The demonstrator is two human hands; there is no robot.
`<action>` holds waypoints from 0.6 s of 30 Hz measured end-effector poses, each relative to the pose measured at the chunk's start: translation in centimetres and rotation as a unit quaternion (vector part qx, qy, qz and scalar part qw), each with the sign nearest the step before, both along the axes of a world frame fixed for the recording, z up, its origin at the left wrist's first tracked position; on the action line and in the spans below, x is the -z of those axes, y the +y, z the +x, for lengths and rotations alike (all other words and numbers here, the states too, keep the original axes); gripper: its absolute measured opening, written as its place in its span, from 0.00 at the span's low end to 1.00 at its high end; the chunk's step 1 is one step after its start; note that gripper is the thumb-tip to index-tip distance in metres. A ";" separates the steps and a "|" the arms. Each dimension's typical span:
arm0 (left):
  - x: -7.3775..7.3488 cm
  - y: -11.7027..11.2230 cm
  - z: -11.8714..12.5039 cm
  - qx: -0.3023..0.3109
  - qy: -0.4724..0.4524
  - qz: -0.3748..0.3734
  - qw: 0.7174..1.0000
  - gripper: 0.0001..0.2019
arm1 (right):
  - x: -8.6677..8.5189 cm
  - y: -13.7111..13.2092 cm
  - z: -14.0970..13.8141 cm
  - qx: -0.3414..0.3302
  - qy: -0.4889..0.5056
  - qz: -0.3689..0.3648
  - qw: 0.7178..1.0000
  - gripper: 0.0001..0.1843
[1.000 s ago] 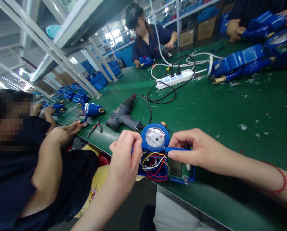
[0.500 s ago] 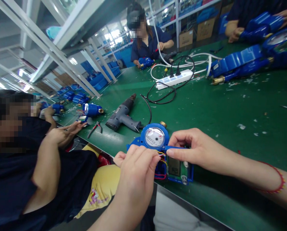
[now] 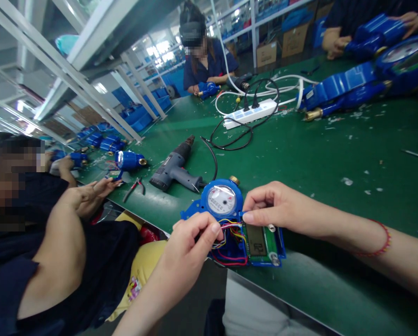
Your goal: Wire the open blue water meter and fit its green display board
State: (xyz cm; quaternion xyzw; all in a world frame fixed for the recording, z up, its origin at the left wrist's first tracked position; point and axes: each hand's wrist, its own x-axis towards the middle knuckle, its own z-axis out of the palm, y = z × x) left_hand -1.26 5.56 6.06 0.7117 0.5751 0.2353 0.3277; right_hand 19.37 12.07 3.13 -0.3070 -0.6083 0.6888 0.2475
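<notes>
In front of me a blue water meter (image 3: 220,199) lies at the table's near edge, its round dial facing up. Its box stands open beside the dial, with a green circuit board (image 3: 271,240) and a small display (image 3: 256,241) in the right half. Yellow, red and white wires (image 3: 234,227) run across the left half. My left hand (image 3: 193,245) is closed, thumb and index finger pinching the wires. My right hand (image 3: 279,207) is also closed, thumb and fingers on the blue rim of the box just above the display.
Beyond the meter a grey heat gun (image 3: 175,168) lies on the green table (image 3: 335,158). A white power strip (image 3: 251,113) with looping cables sits farther back. Pliers (image 3: 135,189) lie by a co-worker (image 3: 65,224) at left. More blue meters (image 3: 349,86) stand at right.
My left hand has shifted down and left and turned, uncovering more wires in the box. My right hand stays on the box rim. The view has shifted slightly.
</notes>
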 end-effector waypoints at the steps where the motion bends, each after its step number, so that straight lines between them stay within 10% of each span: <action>1: 0.0 -0.2 -0.2 -0.004 0.007 0.004 1.000 0.15 | 0.1 0.1 0.0 -0.003 0.000 -0.003 1.000 0.18; 18: -0.1 -1.5 2.2 -0.038 0.095 0.174 0.979 0.07 | 0.2 -0.4 -0.2 -0.016 0.020 0.021 0.999 0.16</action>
